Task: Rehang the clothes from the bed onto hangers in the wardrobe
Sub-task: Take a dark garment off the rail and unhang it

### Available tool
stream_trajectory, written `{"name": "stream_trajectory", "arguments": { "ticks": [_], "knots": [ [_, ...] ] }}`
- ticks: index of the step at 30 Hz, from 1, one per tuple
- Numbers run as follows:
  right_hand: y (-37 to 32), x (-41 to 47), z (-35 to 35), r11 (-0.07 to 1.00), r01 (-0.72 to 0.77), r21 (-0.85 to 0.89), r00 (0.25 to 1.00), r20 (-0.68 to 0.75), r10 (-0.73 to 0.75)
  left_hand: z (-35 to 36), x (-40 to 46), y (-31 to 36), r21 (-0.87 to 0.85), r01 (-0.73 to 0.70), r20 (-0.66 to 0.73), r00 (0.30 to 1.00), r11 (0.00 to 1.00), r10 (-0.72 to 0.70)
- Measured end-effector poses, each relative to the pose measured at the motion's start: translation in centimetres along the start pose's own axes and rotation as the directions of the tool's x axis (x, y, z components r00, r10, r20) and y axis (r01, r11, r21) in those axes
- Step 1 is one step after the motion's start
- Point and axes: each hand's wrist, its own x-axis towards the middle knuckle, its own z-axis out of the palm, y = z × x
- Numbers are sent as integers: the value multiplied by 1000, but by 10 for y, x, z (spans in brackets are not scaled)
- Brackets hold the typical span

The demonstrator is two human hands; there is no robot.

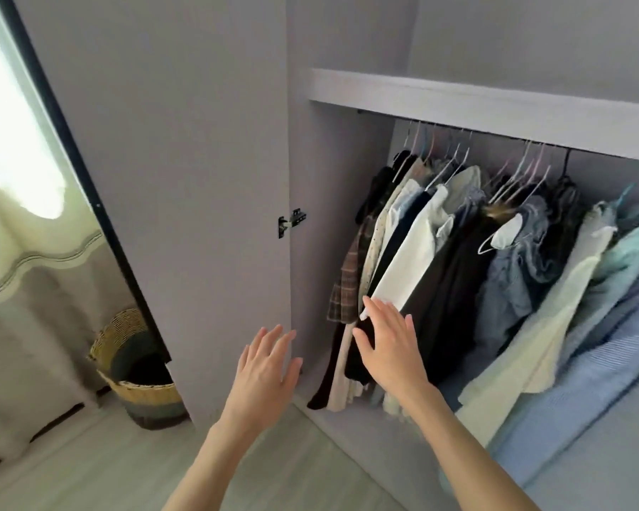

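Before the open pale-lilac wardrobe (347,178), left hand (264,366) and right hand (388,344) reach splayed and empty toward crowded hanging garments (458,252); no bed clothes visible. Rough parting could knock thin wire hangers (454,156) off the rail.

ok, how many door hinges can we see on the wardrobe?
1. The hinge sits where the open door meets the wardrobe side panel, about level with the hanging clothes' shoulders. Others may lie above or below the frame, or behind the left hand.

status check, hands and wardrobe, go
Left hand open, empty, by the wardrobe door. Right hand open, at the hanging clothes. No empty hanger visible.
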Motion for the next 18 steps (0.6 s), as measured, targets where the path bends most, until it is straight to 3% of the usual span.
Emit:
{"name": "stream_trajectory", "arguments": {
  "ticks": [8, 18],
  "knots": [
    [20, 122, -3, 987, -101, -121, 993, -75, 92, -12, 159, -33, -111, -167, 74, 982, 980, 175],
    [58, 228, -2, 975, -125, -185, 990, -90, 110, 27, 292, -12, -269, -248, 151, 944, 931, 295]
  ]
}}
